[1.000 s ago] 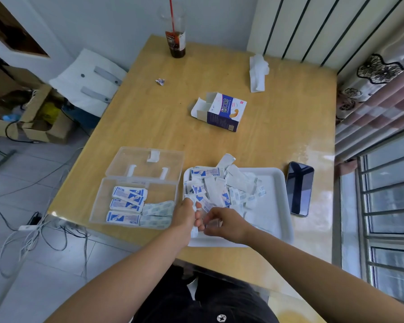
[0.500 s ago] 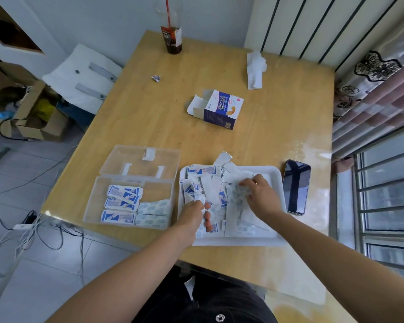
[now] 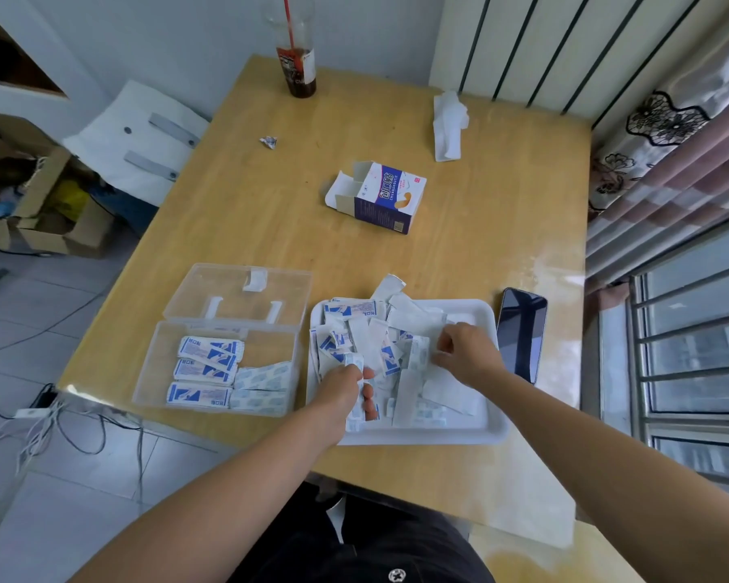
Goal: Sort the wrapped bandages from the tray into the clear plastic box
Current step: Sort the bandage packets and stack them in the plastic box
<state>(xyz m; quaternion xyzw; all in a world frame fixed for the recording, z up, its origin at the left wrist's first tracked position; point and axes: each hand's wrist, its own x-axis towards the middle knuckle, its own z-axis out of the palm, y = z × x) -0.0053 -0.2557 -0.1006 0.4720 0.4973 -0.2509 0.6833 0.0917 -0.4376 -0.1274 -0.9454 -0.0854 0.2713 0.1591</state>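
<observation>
Table (image 3: 270,229) | left hand (image 3: 341,393) still grips bandages (image 3: 355,363) | right hand (image 3: 468,355) stays in tray (image 3: 421,436)

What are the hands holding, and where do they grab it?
The left hand grips wrapped bandages round their middle. The right hand is on the pile; its hold cannot be told.

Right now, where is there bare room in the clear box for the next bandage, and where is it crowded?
Bare floor in the clear plastic box: its far right corner, between the blue-printed bandages and the right wall, behind the pale bandages. Crowded: left half of the tray, around the left hand.
</observation>
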